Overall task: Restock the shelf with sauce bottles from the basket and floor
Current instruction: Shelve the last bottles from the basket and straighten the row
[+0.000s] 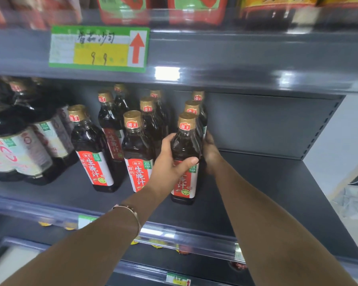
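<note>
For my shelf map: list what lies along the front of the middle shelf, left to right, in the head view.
Large dark jugs → first front bottle → second front bottle → left hand → gripped bottle → right hand → bare shelf board.

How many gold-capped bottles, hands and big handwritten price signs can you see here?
Gold-capped bottles: 9
Hands: 2, left hand and right hand
Big handwritten price sign: 1
Total: 12

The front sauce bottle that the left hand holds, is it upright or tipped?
Upright. The bottle has its gold cap straight above its base, resting on the shelf; the left hand grips its middle.
</note>
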`<state>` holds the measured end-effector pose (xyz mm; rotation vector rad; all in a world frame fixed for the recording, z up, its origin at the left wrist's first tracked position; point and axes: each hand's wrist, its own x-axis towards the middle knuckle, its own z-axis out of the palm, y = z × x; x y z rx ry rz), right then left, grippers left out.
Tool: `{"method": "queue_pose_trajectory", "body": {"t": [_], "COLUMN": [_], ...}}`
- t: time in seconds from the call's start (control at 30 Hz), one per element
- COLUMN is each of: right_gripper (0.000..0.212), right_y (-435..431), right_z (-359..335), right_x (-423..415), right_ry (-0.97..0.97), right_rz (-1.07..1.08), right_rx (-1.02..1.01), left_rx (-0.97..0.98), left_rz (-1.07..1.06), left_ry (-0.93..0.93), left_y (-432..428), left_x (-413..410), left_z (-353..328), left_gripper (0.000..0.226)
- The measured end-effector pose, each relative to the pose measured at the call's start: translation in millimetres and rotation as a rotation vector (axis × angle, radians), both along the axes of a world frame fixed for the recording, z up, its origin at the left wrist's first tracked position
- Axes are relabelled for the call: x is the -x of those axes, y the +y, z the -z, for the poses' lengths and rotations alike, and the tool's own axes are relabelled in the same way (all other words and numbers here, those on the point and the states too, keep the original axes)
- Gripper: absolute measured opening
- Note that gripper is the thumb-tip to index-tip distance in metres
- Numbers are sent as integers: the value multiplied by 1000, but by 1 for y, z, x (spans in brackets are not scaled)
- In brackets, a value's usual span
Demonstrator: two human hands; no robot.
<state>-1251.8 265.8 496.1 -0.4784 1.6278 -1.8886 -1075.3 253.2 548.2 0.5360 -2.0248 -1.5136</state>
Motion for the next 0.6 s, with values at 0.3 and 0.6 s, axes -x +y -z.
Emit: {"method": "queue_pose_trajectory", "body": {"t": [0.3, 0.6], "right_gripper": [50, 54], "right_y": [-5, 2], "right_z": [3, 4], "right_x": [-11, -20], "right_ry": [-176, -156], "right_rz": [-39, -1], "right_rx": [123, 26], "left_rx": [23, 29], "left_rz": [-18, -26], "left_ry": [0, 33], "left_y": [1, 5], "left_x": [0, 1], "left_z": [0, 0], "left_gripper": [63, 60]}}
